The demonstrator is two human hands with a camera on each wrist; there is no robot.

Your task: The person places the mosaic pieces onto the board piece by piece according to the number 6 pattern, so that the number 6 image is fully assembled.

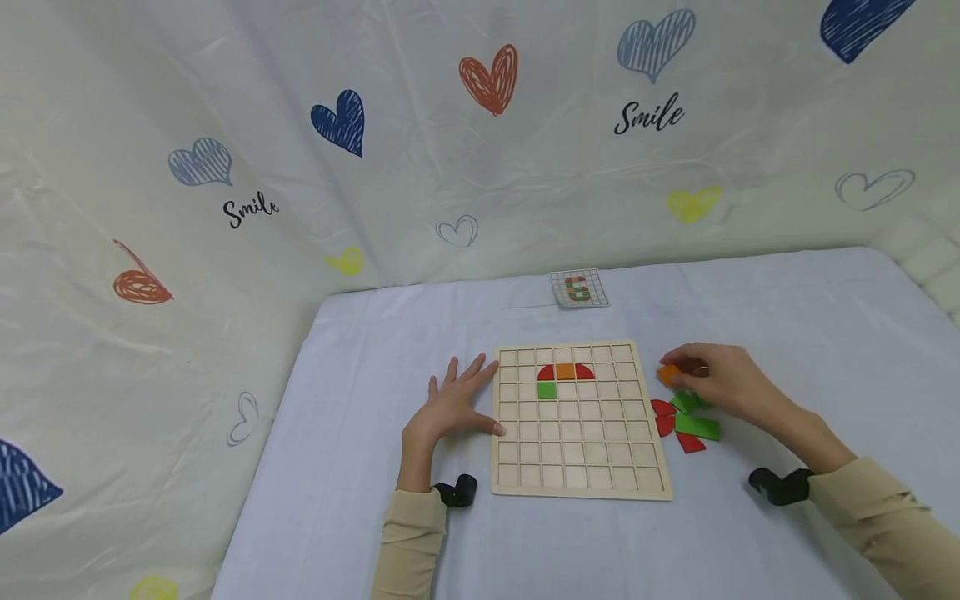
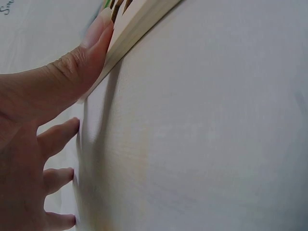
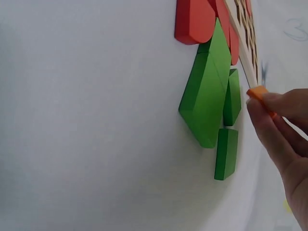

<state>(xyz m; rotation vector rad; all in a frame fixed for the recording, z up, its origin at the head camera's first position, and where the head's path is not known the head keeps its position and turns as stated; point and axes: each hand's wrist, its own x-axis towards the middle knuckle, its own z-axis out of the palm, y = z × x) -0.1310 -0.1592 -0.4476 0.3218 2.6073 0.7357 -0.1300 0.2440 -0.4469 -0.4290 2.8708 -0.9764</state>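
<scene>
A wooden grid board lies on the white cloth. Set in its upper rows are an orange square between two red quarter-circle blocks and, below the left one, a green square block. My left hand rests at the board's left edge with fingers spread, its thumb touching the rim. Right of the board, my right hand pinches an orange block between thumb and fingers. Beneath and in front of that hand lie green blocks and red blocks, partly hidden by it in the head view.
A small card printed with a coloured grid pattern lies behind the board. Behind the table hangs a pale curtain with hearts and lettering. Each wrist carries a black strap-on device.
</scene>
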